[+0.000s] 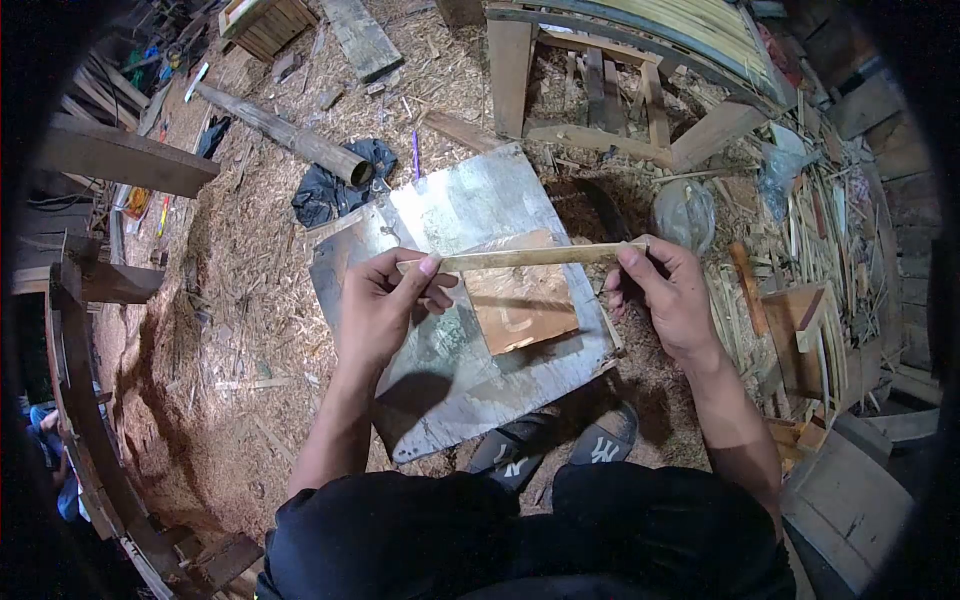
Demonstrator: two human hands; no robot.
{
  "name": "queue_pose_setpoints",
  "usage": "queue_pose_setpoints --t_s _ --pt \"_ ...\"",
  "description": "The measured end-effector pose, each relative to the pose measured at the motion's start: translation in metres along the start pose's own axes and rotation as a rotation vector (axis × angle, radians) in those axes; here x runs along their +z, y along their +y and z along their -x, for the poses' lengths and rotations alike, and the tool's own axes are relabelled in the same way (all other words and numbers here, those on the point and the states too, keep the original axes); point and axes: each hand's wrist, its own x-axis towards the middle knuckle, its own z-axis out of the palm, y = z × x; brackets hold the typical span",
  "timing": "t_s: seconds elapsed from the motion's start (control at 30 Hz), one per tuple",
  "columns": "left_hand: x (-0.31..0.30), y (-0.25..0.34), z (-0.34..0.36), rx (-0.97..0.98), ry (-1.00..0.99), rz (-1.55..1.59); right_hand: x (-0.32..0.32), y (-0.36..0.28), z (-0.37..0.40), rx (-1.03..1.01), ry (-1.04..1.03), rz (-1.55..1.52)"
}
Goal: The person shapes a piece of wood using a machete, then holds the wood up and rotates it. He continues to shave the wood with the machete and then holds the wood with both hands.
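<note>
A thin wooden strip (530, 258) is stretched level between my two hands. My left hand (395, 295) pinches its left end between thumb and fingers. At the other end, my right hand (665, 290) grips the strip the same way. Beneath the strip, a square brown board (520, 310) with a pale mark lies on a larger grey, worn panel (440, 400) on the floor.
Wood shavings (250, 340) cover the floor. A hollow tube (290, 135) and a black plastic bag (345, 185) lie beyond the panel. Wooden frames (510, 80) stand at the back, a clear bag (685, 215) at the right, and sandals (600, 443) near the panel's front edge.
</note>
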Motion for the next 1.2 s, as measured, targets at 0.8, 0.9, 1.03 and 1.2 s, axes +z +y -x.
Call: queue_pose_setpoints --t_s 0.8,0.9,1.03,1.2 --pt "-0.007 0.0 -0.007 0.068 0.056 -0.115 -0.001 -0.001 -0.002 -0.074 0.0 0.248" --pt "-0.004 0.001 -0.005 0.029 0.069 -0.05 -0.003 0.002 -0.003 -0.091 0.0 0.207" --pt "-0.004 0.003 -0.005 0.029 0.059 -0.078 0.006 -0.003 0.001 -0.071 0.048 0.19" --pt "-0.004 0.004 -0.003 0.025 0.122 -0.133 0.006 0.0 0.0 -0.095 0.027 0.402"
